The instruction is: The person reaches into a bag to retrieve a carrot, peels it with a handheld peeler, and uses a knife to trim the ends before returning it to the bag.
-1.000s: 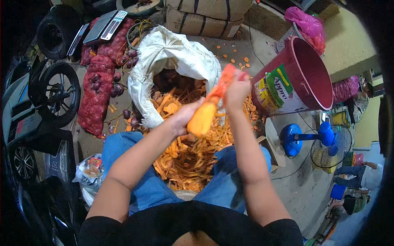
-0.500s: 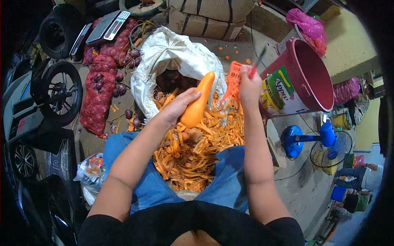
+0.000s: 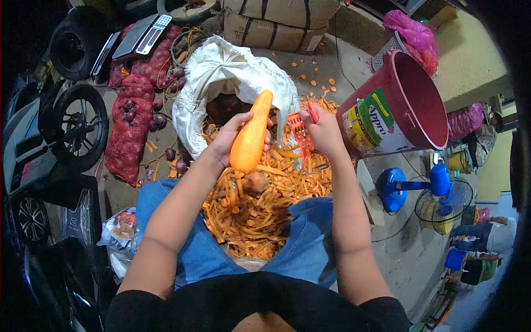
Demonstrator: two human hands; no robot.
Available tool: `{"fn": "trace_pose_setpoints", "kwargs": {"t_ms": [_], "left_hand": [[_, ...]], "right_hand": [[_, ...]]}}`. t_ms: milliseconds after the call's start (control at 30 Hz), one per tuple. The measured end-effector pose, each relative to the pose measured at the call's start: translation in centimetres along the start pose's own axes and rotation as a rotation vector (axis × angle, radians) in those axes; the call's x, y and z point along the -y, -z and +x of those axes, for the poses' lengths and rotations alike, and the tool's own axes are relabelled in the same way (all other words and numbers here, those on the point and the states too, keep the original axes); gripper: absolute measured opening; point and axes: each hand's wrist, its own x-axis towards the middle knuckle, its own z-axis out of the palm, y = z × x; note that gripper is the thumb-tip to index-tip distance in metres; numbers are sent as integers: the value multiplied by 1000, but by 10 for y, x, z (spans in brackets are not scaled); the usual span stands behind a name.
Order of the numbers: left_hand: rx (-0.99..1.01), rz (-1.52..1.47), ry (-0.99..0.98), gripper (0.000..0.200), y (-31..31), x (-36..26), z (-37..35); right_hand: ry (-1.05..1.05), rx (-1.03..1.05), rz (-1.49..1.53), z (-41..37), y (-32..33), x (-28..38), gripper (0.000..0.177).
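Observation:
My left hand is closed around a large peeled carrot, its narrow end pointing up and away. In my right hand is a red slotted plastic peeler, just right of the carrot and apart from it. A short red handle also sticks out of that fist; its blade cannot be made out now. Beneath both hands lies a heap of orange peelings between my knees. Behind the carrot, a white woven sack gapes open, with unpeeled carrots dim inside.
To the right, a tilted dark red bucket stands beside a blue fan. Net sacks of red onions and a scale are on the left, near a motorbike wheel. Carrot slices dot the floor.
The carrot has swung more upright and shifted slightly left. My right hand has come lower and left, turning the peeler; the dark blade seen before no longer shows.

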Motion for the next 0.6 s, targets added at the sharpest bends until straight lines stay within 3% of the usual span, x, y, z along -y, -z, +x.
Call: {"fn": "trace_pose_setpoints", "kwargs": {"t_ms": [133, 200, 400, 467, 500, 567, 600], "left_hand": [[19, -72, -29, 44, 0, 8, 7], [-16, -78, -42, 46, 0, 14, 11], [-31, -159, -46, 48, 2, 20, 17], [-227, -90, -71, 46, 3, 21, 17], [-227, -92, -72, 46, 3, 22, 18], [-472, -68, -31, 45, 3, 25, 18], [-476, -70, -33, 45, 4, 27, 18]], "right_hand": [[-43, -122, 99, 5, -2, -3, 22], [-80, -308, 409, 9, -8, -6, 23], [-168, -530, 629, 18, -13, -6, 24], [-226, -559, 668, 21, -16, -8, 24], [-284, -587, 706, 22, -18, -8, 24], [-305, -562, 703, 21, -22, -5, 24], [-325, -538, 702, 20, -25, -3, 24]]}}
